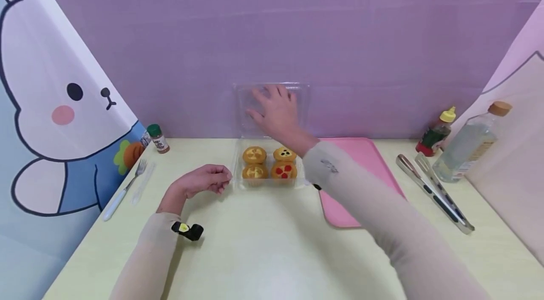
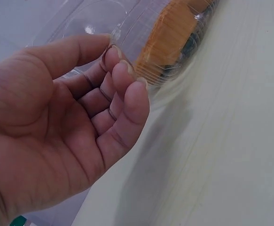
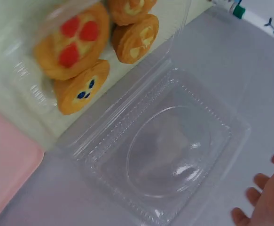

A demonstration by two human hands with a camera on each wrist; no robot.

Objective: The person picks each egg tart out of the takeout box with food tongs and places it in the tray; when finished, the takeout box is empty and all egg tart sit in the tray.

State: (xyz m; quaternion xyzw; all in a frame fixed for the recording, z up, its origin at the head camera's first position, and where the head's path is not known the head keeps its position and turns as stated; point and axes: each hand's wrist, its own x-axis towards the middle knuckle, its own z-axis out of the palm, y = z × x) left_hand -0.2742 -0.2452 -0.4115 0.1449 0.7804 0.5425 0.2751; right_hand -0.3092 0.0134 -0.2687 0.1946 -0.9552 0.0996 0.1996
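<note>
The left hand pinches a clear, ribbed plastic container.

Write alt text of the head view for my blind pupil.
A clear plastic clamshell of four tarts stands open; a person's left hand pinches its left edge; their spread right hand is in front of the raised lid. A pink tray and tongs lie to the right.
</note>
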